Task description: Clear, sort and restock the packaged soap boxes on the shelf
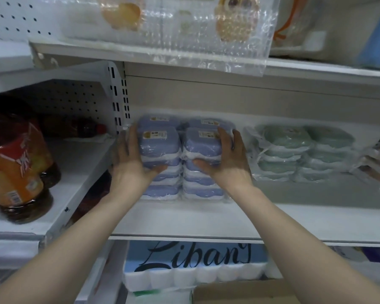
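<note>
A plastic-wrapped pack of blue soap boxes (182, 163) stands on the white middle shelf (206, 220), two stacks across and more behind. My left hand (133, 159) grips its left side, thumb across the front. My right hand (226, 159) grips its right side the same way. To the right sits a wrapped pack of green soap boxes (298, 154), apart from my hands. Whether the blue pack rests on the shelf or is lifted a little, I cannot tell.
Large bottles of brown drink with orange labels (20, 167) stand on the left shelf. Bubble-wrapped goods (184, 25) hang over the shelf above. A pack of paper rolls (193, 266) and a cardboard box (246, 292) sit below. More wrapped items (377, 163) lie at far right.
</note>
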A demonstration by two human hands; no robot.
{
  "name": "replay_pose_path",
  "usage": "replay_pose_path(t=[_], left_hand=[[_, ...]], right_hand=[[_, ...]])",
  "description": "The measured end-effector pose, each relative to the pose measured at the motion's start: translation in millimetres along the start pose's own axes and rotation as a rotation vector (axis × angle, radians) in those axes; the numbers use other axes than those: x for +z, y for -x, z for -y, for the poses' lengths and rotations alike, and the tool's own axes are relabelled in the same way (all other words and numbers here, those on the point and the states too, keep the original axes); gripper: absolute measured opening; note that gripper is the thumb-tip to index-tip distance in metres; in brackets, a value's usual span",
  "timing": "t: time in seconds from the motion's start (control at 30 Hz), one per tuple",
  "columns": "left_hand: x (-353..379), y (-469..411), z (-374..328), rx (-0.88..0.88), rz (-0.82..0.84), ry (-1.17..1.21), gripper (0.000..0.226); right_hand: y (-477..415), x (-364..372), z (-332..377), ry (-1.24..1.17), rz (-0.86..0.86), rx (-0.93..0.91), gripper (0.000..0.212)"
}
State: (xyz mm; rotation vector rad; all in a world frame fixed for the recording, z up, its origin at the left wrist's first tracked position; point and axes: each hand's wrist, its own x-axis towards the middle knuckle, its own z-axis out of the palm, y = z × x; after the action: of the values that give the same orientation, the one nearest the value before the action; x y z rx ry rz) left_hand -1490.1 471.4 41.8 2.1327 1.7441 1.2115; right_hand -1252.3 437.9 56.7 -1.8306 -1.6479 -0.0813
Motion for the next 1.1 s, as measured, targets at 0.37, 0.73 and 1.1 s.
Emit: replay_pose_path(t=[0.37, 0.73, 1.1], left_hand=[[22.0, 33.0, 12.6, 0.582, -0.059, -0.628, 0.128], [39.2, 16.2, 19.9, 0.605, -0.083, -0.689, 0.129], [5.4, 33.6, -2.1, 0.575, -0.033, -0.645, 0.108]], right_hand=[[42.0, 18.6, -23.2, 0.589, -0.279, -0.557, 0.109], [23.3, 41.0, -20.5, 0.696, -0.173, -0.480, 0.126], [40.3, 3.7, -8.6, 0.642, -0.181, -0.496, 0.093]])
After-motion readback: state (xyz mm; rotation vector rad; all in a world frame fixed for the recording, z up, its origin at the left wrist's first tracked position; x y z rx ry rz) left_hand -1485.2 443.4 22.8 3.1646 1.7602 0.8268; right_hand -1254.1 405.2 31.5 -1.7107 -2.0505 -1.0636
